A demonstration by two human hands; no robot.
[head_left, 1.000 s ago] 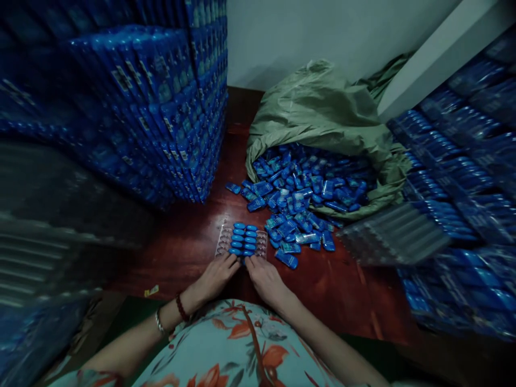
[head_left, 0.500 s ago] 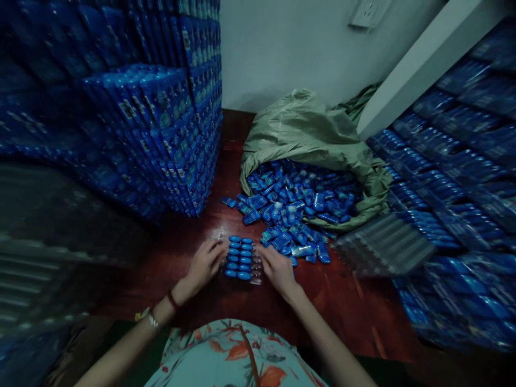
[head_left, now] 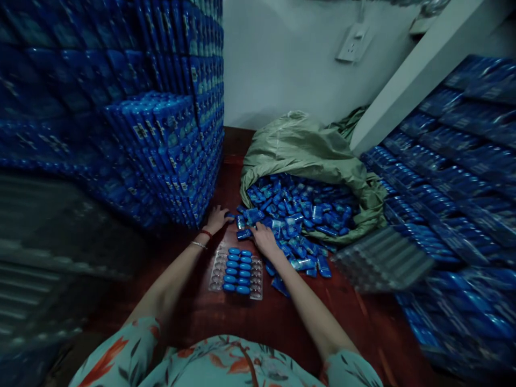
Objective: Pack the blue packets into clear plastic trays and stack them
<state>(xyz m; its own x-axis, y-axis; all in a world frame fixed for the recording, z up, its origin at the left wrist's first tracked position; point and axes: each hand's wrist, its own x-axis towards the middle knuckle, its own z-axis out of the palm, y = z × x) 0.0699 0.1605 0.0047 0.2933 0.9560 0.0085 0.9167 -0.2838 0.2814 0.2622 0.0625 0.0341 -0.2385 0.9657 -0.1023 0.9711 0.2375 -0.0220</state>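
My left hand (head_left: 217,219) reaches out near the foot of the tall stack, its fingertips closed on a small blue packet (head_left: 229,216). At the near edge of the loose pile, my right hand (head_left: 264,239) has its fingers on another blue packet (head_left: 244,234). Between my forearms a clear plastic blister tray (head_left: 215,282) lies flat on the red table. Its two middle columns hold glossy blue oval pieces (head_left: 237,271), while the hollows in the outer columns look clear.
A green sack (head_left: 290,140) lies open, spilling blue packets (head_left: 298,215) onto the red tabletop (head_left: 193,328). Tall stacks of blue packages (head_left: 161,140) rise at left, and more packages (head_left: 451,188) at right. Ribbed clear trays (head_left: 387,258) sit right of the sack; others (head_left: 40,226) are stacked left.
Both hands have left the sides of the blister tray and moved forward to the loose blue packets. The tray stays on the table, its outer columns now uncovered. The view has tilted up slightly.
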